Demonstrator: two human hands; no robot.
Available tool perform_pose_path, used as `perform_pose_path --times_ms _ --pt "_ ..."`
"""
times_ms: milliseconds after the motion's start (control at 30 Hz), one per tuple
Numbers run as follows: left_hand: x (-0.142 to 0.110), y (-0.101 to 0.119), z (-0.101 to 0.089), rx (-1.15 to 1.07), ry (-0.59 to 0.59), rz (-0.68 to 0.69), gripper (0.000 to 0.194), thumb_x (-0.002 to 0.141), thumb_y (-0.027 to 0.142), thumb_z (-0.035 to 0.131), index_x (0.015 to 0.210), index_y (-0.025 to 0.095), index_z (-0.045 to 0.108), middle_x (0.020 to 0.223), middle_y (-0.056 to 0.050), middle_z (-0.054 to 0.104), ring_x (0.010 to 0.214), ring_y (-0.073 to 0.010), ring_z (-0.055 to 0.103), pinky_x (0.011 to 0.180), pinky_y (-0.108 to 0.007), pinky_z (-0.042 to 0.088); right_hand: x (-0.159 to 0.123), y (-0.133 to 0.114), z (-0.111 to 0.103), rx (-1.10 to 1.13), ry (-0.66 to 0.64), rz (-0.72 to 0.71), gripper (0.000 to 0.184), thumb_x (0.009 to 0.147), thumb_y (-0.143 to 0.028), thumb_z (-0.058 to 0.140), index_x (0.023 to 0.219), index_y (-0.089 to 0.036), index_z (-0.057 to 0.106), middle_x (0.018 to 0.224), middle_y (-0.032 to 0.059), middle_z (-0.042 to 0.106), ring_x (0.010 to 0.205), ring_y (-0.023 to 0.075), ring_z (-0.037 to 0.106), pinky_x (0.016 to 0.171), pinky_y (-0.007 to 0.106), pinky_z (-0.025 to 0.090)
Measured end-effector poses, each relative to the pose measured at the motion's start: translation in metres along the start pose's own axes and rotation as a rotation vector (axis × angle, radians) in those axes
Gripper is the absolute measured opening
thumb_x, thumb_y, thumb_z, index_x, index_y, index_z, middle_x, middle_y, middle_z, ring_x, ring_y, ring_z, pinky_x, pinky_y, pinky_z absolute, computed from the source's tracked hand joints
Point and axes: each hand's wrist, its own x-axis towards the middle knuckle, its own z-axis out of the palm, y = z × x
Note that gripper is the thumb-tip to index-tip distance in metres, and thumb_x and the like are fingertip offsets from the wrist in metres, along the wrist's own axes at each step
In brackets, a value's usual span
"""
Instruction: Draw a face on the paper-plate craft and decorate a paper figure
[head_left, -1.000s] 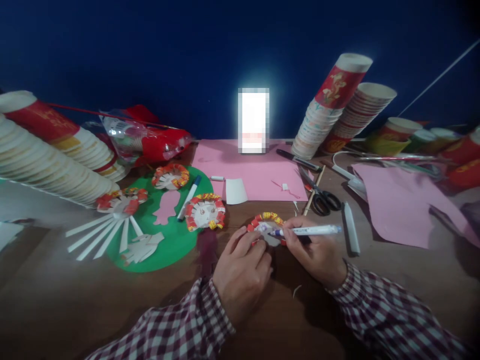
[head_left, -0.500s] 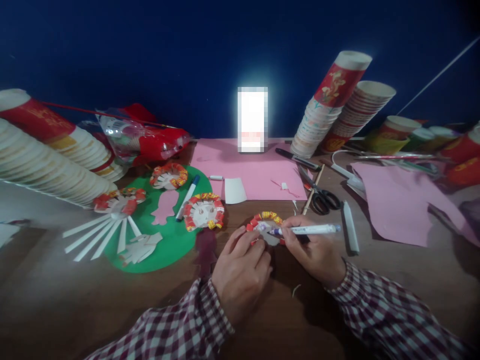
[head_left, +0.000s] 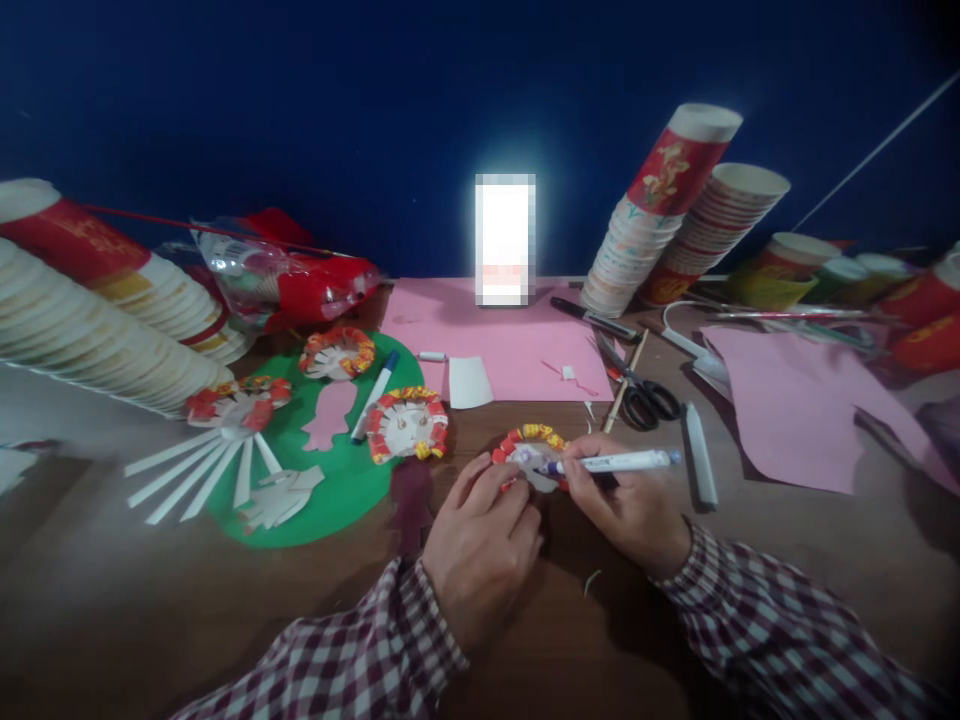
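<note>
A small paper disc with a curled red and yellow rim [head_left: 531, 440] lies on the wooden table in front of me. My left hand [head_left: 484, 545] rests on its near left edge, fingers curled and pressing it down. My right hand [head_left: 626, 505] grips a white marker with a blue tip [head_left: 611, 463], the tip touching the disc's white middle. Both sleeves are checked red and white.
Three more rimmed discs [head_left: 407, 424] and white paper strips lie by a green sheet [head_left: 337, 490] on the left. Pink paper [head_left: 517, 350], scissors [head_left: 641, 395], a marker cap [head_left: 701, 455] and other pens lie behind. Stacks of paper cups [head_left: 660, 215] lean at both sides.
Almost nothing differs: the view has shifted slightly and the marker tip has stayed on the disc, with only tiny movements of my right hand.
</note>
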Motion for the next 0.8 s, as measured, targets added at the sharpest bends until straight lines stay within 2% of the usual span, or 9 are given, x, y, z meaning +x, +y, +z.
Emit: perform_pose_path --times_ms 267,467,800 --pt "0.0012 0.0008 -0.0027 -0.004 -0.018 -0.009 0.018 0.089 0.028 0.047 0.097 0.018 0.059 0.096 -0.001 0.060 0.112 -0.0192 0.045 0.110 -0.039 0.023 -0.0006 -0.0003 -0.0005 -0.009 -0.013 0.004 0.010 0.086 -0.022 0.049 0.080 -0.018 0.057 0.070 0.0010 0.061 0.062 0.0135 0.059 0.060 0.025 0.046" --pt "0.0005 0.0009 -0.0014 -0.005 -0.011 -0.008 0.016 0.089 0.028 0.048 0.095 0.018 0.059 0.094 0.000 0.060 0.113 -0.0182 0.045 0.110 -0.038 0.022 0.0006 -0.0003 -0.0001 -0.031 0.006 0.014 0.011 0.086 -0.022 0.049 0.080 -0.018 0.057 0.067 0.0006 0.060 0.056 0.0119 0.056 0.053 0.023 0.043" --pt "-0.0001 -0.0005 -0.0007 -0.005 -0.013 -0.002 0.017 0.089 0.029 0.048 0.093 0.018 0.060 0.095 -0.001 0.060 0.113 -0.0189 0.045 0.110 -0.039 0.021 -0.0003 -0.0002 -0.0012 -0.047 0.051 0.009 0.010 0.085 -0.022 0.051 0.079 -0.018 0.057 0.064 -0.0009 0.059 0.052 0.0106 0.053 0.050 0.022 0.041"
